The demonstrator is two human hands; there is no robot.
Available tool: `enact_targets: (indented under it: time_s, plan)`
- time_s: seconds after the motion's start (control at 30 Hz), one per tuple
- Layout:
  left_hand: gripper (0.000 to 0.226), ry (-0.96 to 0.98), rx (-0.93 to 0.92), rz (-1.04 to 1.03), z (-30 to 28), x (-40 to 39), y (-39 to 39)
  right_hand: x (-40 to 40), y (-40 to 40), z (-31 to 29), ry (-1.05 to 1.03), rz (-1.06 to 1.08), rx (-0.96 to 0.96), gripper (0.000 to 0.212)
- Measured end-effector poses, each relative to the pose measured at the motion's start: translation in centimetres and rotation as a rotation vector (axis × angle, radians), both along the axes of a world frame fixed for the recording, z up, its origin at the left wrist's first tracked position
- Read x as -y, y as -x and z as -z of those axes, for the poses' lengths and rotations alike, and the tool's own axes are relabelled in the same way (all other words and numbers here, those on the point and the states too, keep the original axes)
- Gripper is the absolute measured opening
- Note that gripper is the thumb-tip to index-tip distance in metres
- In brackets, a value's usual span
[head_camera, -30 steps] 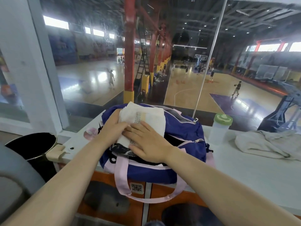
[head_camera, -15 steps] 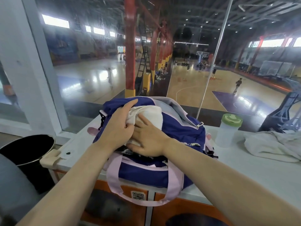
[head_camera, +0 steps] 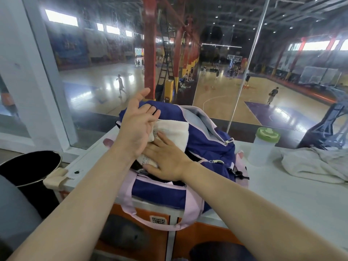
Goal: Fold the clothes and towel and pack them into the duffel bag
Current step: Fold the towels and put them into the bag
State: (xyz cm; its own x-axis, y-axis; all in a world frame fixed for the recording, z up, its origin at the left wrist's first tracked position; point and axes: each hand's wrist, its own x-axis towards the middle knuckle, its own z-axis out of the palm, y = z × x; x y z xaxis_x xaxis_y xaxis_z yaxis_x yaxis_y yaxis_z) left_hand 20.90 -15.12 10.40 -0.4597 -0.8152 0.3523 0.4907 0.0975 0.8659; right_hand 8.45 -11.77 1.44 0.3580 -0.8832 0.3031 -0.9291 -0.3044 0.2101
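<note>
Folded white garment (head_camera: 173, 131) pressed into an open blue duffel bag (head_camera: 209, 147).
The garment is pressed flat by the right hand (head_camera: 165, 162), fingers straight; the left hand (head_camera: 135, 127) is lifted above it, relaxed, grasping nothing. The bag is set at the counter's (head_camera: 282, 194) near edge, a grey towel (head_camera: 316, 162) towards its right.

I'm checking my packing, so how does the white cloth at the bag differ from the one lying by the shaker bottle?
The folded white cloth is a compact bundle in the duffel bag's opening; the loose cloth lies crumpled and spread on the counter.
The right hand presses flat on the folded one; nothing touches the loose one.
Both are pale fabric.
</note>
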Motion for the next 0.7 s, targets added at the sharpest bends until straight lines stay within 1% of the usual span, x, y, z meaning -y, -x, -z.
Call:
enact_targets:
  time_s: [0.1,0.17,0.2,0.23,0.27,0.33,0.4,0.43,0.47,0.5,0.53,0.57,0.6,0.63,0.7]
  plan:
    - [0.055,-0.120,-0.118,0.054,-0.7,-0.3,-0.1,-0.1,0.0,0.3,-0.022,0.005,0.020,0.070]
    - [0.061,-0.257,-0.244,0.075,-0.6,-0.1,-0.1,-0.2,0.0,0.6,-0.026,0.003,0.045,0.071]
    - [0.064,-0.295,-0.282,0.083,-0.2,0.1,0.0,-0.3,-0.1,0.7,-0.026,0.003,0.053,0.071]
    - [0.065,-0.296,-0.260,0.073,0.3,0.3,0.2,-0.4,-0.2,0.8,-0.032,0.017,0.048,0.070]
    - [0.063,-0.258,-0.176,0.046,1.0,0.6,0.2,-0.3,-0.3,0.8,-0.041,0.032,0.040,0.068]
    - [0.053,-0.067,0.095,-0.056,2.5,0.8,-0.3,-0.3,-0.4,0.6,-0.063,0.013,0.098,0.059]
    - [0.050,0.155,0.407,-0.178,3.8,0.2,-1.7,-0.8,-0.3,-0.4,-0.058,-0.067,0.293,0.046]
    - [0.050,0.255,0.515,-0.240,4.6,-0.2,-2.5,-1.3,-0.2,-1.2,-0.022,-0.076,0.398,0.042]
    - [0.049,0.360,0.598,-0.296,5.6,-0.4,-3.4,-1.8,0.1,-1.9,0.043,-0.039,0.471,0.041]
    - [0.048,0.473,0.682,-0.333,6.5,-0.6,-4.1,-2.5,0.4,-2.5,0.120,0.051,0.495,0.042]
    - [0.052,0.582,0.791,-0.351,7.3,-0.8,-4.5,-3.1,0.9,-3.1,0.186,0.181,0.468,0.042]
    - [0.061,0.677,0.909,-0.351,8.2,-0.6,-4.6,-3.6,1.5,-3.5,0.217,0.328,0.398,0.046]
    - [0.070,0.739,1.024,-0.345,8.9,-0.5,-4.5,-4.0,2.2,-3.5,0.208,0.468,0.329,0.055]
    - [0.076,0.753,1.115,-0.344,9.2,-0.3,-4.2,-4.5,2.9,-3.5,0.166,0.587,0.295,0.065]
    - [0.079,0.737,1.226,-0.371,9.2,0.0,-3.7,-5.3,3.9,-3.3,0.009,0.757,0.301,0.081]
